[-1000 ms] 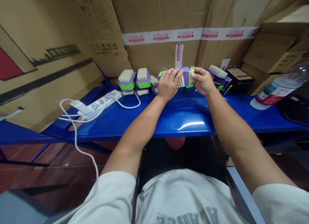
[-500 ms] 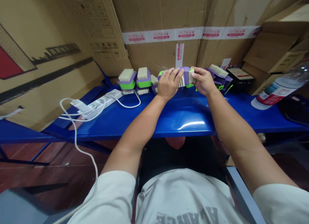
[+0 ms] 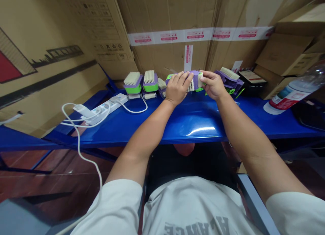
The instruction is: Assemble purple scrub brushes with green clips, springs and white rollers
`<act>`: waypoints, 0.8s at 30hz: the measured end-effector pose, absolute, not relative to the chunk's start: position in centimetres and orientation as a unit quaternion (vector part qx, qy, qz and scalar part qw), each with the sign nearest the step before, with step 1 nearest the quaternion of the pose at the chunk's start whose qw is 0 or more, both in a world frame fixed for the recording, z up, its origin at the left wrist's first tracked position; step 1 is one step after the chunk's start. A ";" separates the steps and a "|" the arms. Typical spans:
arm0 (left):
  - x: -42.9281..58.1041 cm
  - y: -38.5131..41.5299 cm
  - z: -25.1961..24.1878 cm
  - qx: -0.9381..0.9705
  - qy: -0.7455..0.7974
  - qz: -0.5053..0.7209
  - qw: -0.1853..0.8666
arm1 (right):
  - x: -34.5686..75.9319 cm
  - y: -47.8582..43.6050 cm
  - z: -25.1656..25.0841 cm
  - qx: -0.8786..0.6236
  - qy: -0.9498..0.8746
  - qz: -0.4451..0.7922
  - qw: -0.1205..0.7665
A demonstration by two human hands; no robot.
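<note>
Near the back of the blue table, my left hand (image 3: 177,88) is wrapped over a purple and green brush piece (image 3: 195,80) with pale bristles. My right hand (image 3: 212,84) pinches the cream-coloured right end of the same piece between thumb and fingers. Left of my hands stand two purple and green brushes, one (image 3: 133,83) beside the other (image 3: 150,81), bristles up. A smaller bristled part (image 3: 161,84) lies close to my left hand. Right of my right hand is another purple piece with bristles (image 3: 230,77), tilted, with green bits near it.
A white power strip (image 3: 99,113) with cables lies on the blue table (image 3: 162,126) at the left. At the right are a black box (image 3: 252,80), a clear bottle (image 3: 286,96) and a dark object (image 3: 311,115). Cardboard boxes (image 3: 172,12) stand behind.
The view has shifted very slightly. Both hands keep their hold on the brush piece, with the cream end a little differently placed at my right fingertips.
</note>
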State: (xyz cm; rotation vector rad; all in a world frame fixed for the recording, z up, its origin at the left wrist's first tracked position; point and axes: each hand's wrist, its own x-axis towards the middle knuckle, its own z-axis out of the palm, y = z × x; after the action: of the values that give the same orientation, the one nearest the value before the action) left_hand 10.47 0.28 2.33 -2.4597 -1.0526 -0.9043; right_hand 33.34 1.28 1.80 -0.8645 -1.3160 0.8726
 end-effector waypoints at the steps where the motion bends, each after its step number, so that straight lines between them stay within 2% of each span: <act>1: 10.5 0.3 2.4 -0.860 -0.371 -0.313 0.157 | 33.4 1.3 1.8 -0.377 -0.569 0.379 0.624; 12: 11.0 0.4 2.0 -0.855 -0.390 -0.302 0.159 | 32.6 2.1 1.4 -0.401 -0.574 0.330 0.633; 19: 11.3 0.3 2.2 -0.848 -0.416 -0.301 0.129 | 35.1 2.2 3.0 -0.474 -0.507 0.286 0.660; 22: 11.0 0.5 2.1 -0.843 -0.420 -0.311 0.129 | 34.3 1.8 3.2 -0.539 -0.516 0.235 0.623; 24: 10.8 0.5 2.1 -0.835 -0.429 -0.317 0.133 | 33.6 1.4 3.1 -0.607 -0.546 0.174 0.551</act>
State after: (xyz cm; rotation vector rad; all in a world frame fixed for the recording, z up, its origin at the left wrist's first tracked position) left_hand 10.80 0.55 2.15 -2.4220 -1.2448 -0.9194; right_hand 33.55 1.41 3.11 -1.4358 -1.2914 0.4123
